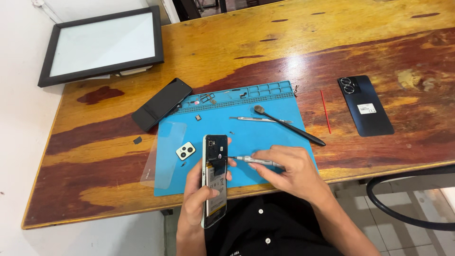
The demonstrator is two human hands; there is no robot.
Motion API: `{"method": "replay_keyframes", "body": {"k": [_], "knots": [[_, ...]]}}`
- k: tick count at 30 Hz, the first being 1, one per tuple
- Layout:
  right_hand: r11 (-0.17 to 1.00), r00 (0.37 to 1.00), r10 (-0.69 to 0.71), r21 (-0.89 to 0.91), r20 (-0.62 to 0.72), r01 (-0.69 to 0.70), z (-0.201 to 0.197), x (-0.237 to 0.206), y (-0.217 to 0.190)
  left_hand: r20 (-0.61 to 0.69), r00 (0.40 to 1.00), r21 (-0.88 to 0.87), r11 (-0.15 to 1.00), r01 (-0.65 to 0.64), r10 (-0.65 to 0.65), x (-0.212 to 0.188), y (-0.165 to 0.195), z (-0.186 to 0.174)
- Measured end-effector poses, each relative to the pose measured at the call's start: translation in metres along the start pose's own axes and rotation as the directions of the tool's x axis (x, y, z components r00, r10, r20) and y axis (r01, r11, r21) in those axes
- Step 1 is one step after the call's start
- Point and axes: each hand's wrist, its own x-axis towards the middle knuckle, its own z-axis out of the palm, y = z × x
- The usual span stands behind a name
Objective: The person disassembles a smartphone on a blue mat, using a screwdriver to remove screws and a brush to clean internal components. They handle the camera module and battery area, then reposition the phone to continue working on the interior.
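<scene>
An opened phone (214, 179) is gripped upright by the left hand (196, 199) above the blue mat's (265, 137) near edge. A screwdriver (253, 160) is pinched in the right hand (291, 170), its tip touching the phone's upper part.

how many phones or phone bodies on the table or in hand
3: an opened phone held in the left hand, a black phone at the mat's upper left, a dark back cover far right.

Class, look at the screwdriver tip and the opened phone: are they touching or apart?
Touching. The head view shows the screwdriver, held in the right hand, with its tip meeting the opened phone that the left hand grips.
</scene>
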Motion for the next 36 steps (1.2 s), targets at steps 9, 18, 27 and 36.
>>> {"method": "replay_keyframes", "body": {"k": [9,18,27,36], "knots": [[0.996,0.998,0.052,-0.066,-0.026,-0.053,0.0012,0.0016,-0.001,0.005,1.0,-0.009,1.0,0.009,-0.009,-0.0012,0.0006,-0.0008],[0.997,0.996,0.077,0.014,0.038,-0.078,-0.0026,0.0035,-0.0032,-0.027,0.999,-0.057,0.998,0.035,-0.037,-0.0044,-0.0032,-0.0036],[0.996,0.993,0.084,0.007,0.08,-0.085,-0.0025,0.0007,0.0022,0.008,0.999,0.037,0.998,0.046,-0.047,-0.0024,-0.0015,-0.0056],[0.992,0.999,0.019,0.121,0.049,-0.025,-0.0055,0.0028,-0.0017,-0.002,1.0,0.063,0.998,0.014,-0.014,-0.0022,0.0005,-0.004]]}}
